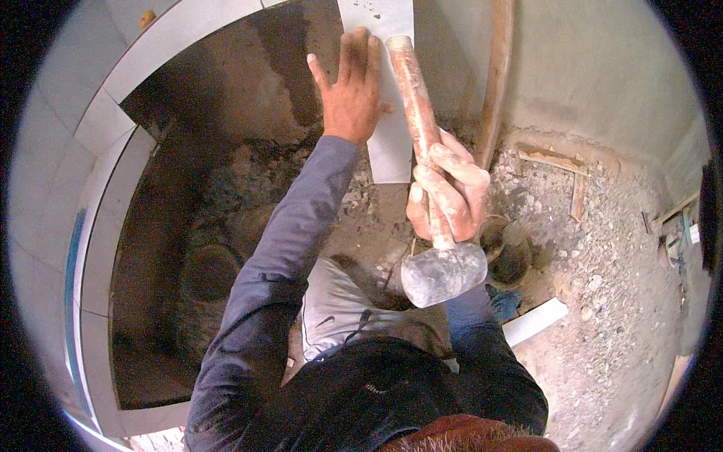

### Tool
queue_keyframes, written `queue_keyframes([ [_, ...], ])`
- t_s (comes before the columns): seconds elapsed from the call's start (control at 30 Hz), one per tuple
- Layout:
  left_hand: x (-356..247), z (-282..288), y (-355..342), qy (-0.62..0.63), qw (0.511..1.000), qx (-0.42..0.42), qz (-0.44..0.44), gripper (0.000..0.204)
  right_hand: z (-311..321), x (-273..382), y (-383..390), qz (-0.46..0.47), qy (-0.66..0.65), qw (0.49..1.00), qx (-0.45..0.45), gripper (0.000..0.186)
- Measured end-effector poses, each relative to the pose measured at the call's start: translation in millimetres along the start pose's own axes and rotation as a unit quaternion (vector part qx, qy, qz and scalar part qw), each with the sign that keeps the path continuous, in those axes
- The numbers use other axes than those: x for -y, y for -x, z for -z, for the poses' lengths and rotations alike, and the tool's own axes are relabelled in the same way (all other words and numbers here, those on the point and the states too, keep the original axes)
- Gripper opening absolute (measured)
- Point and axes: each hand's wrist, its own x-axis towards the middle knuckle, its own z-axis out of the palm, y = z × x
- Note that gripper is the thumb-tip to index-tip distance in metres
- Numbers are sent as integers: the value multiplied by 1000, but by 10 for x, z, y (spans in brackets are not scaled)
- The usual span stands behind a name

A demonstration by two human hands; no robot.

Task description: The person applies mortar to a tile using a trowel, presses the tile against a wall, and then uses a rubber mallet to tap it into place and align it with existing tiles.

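My right hand [453, 184] is wrapped round the handle of a rubber mallet [444, 276]. The mallet's grey, dusty head hangs at the bottom, and its worn handle points up and away. To its left, my left hand [352, 102] lies with fingers stretched and spread at the left edge of a long white tile strip [391, 154]. The fingers overlap the strip and appear to rest against it. The strip runs from the top of the view down to a square-cut lower end.
White tiles [98, 226] border a dark recessed wall at the left. A wooden board [497, 83] leans at the far right. A dirty bucket [510, 256], a loose white tile piece [536, 322] and wood scraps [553, 159] lie on the rubble-strewn floor [595, 301].
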Motion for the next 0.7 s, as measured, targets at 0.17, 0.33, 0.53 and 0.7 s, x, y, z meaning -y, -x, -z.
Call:
queue_keyframes([
  [0.17, -59, 32, 16, 80, 996, -37, -2, 72, -46, -299, 9, -66, 42, 993, 85, 29],
  [0.33, -48, -25, 22, -3, 1000, -27, 0, 81, -113, -255, 49, -80, 8, 994, 76, 28],
  [0.53, -235, -297, 564, -12, 1000, 5, -18, 64, -30, -154, 50, -109, 21, 986, 125, 34],
  [0.7, -242, -275, 586, 57, 998, -5, -24, 60, 30, 75, 89, -51, -50, 995, 63, 29],
])
